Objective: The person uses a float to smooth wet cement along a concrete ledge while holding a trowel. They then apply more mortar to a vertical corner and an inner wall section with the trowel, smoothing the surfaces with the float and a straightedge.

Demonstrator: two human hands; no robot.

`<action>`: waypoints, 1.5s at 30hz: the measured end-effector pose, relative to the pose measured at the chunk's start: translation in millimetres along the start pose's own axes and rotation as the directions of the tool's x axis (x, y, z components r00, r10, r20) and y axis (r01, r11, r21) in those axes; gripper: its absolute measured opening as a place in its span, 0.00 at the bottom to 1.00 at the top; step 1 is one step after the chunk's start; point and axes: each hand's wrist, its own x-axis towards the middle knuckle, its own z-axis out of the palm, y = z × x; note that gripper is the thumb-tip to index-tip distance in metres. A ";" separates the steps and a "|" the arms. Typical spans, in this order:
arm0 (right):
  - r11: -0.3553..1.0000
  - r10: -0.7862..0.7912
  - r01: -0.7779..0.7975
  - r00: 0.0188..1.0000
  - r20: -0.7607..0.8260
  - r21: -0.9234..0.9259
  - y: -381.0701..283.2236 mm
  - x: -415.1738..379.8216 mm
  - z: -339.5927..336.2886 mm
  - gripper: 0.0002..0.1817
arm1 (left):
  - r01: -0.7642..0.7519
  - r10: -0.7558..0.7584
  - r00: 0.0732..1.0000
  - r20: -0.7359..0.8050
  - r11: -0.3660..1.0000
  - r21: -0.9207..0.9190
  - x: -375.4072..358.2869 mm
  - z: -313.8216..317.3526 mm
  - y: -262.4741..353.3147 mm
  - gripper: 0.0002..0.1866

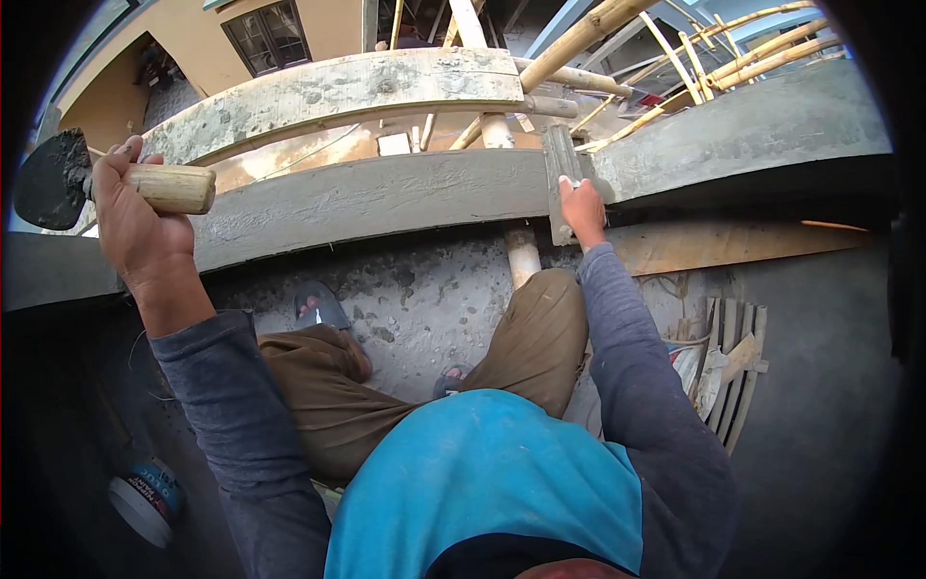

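My left hand (145, 217) is closed round a trowel near its wooden handle (174, 189); the dark, mortar-coated blade (50, 181) points to the left. My right hand (583, 210) grips a flat grey float (559, 174), which lies across the top of the low wall. Smooth grey plaster covers the wall (386, 198), which runs from side to side in front of me. The float is beside the place where the wall's right-hand part (743, 125) begins.
A mortar-spotted plank (338, 96) and bamboo poles (588, 39) stand beyond the wall. A pole (522, 256) rises near my right knee. A board (733, 247) and slatted wood (738, 372) are at right, a paint bucket (147, 502) at lower left.
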 end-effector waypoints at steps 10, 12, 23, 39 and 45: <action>0.829 -0.361 0.078 0.831 0.423 0.554 -81.8 -107.6 39.0 0.28 | 0.062 -0.063 0.996 0.067 0.998 0.013 -6.1 25.5 -20.3 0.14; 0.492 -0.010 -0.361 0.907 0.420 0.792 -87.3 -124.9 33.8 0.27 | 0.064 -0.066 0.995 0.077 0.998 0.029 -8.9 25.4 -17.4 0.14; 0.299 0.012 -0.316 0.945 0.327 0.900 -64.3 -104.0 58.6 0.17 | 0.054 -0.057 0.996 0.075 0.998 0.041 -5.9 17.0 -17.5 0.14; 0.367 0.035 -0.363 0.926 0.377 0.857 -67.2 -159.1 65.3 0.20 | 0.066 -0.069 0.996 0.050 0.997 0.044 -6.0 17.2 -15.8 0.12; 0.162 0.189 -0.354 0.927 0.324 0.921 -59.6 -116.6 63.9 0.20 | 0.034 -0.037 0.996 0.080 0.998 0.047 -10.6 16.8 -14.3 0.12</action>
